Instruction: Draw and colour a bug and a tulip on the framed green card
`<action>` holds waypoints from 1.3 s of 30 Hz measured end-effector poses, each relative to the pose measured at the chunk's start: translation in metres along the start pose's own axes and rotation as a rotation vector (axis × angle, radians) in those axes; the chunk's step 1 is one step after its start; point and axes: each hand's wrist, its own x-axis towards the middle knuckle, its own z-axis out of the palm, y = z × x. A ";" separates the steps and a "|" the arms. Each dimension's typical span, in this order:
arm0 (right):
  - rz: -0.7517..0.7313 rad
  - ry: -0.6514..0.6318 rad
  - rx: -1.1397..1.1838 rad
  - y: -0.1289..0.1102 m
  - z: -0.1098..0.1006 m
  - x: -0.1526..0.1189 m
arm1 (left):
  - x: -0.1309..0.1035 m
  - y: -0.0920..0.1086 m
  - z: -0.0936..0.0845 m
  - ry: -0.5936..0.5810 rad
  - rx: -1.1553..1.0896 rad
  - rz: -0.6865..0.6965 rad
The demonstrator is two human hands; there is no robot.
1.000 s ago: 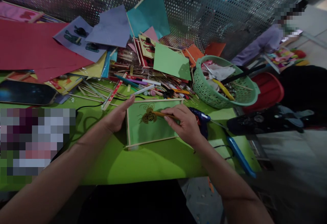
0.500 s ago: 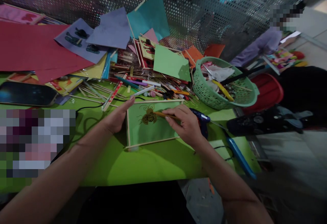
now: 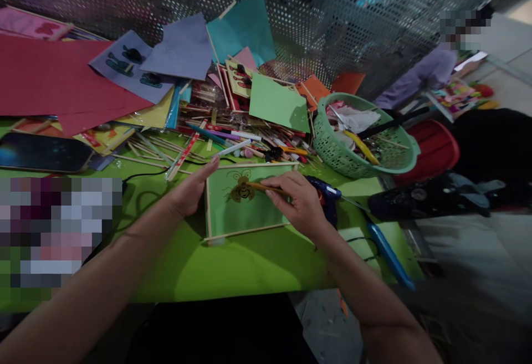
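Note:
A green card [image 3: 233, 220] edged with thin wooden sticks lies on the table, carrying a brown drawing of a bug [image 3: 241, 188] with antennae and legs. My right hand [image 3: 297, 200] rests over the card's right side, fingers closed round a slim orange-brown pencil [image 3: 260, 186]. Its tip touches the bug's body, or hovers just above it. At the card's left edge, my left hand [image 3: 195, 189] stands on its side with the thumb stretched up, touching the stick border. The lower fingers of that hand are partly hidden.
Behind the card lie loose sticks, pens and coloured papers [image 3: 278, 101]. A green basket [image 3: 361, 164] of tools stands at the right, near a blue glue gun [image 3: 328, 191] and a blue-handled tool [image 3: 390, 256]. A phone [image 3: 45, 152] lies left. A person in purple sits beyond.
My right hand has shifted slightly left and down with the pencil, its tip still at the bug. My left hand and the card have not moved.

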 end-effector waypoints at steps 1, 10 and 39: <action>0.005 0.001 -0.003 0.000 0.000 0.000 | -0.001 0.000 0.001 0.007 0.000 0.010; 0.012 0.004 -0.001 0.001 -0.001 -0.001 | -0.001 0.002 0.003 0.019 0.003 -0.016; -0.045 0.050 -0.005 0.003 0.004 0.001 | 0.000 0.000 -0.001 -0.062 0.031 -0.040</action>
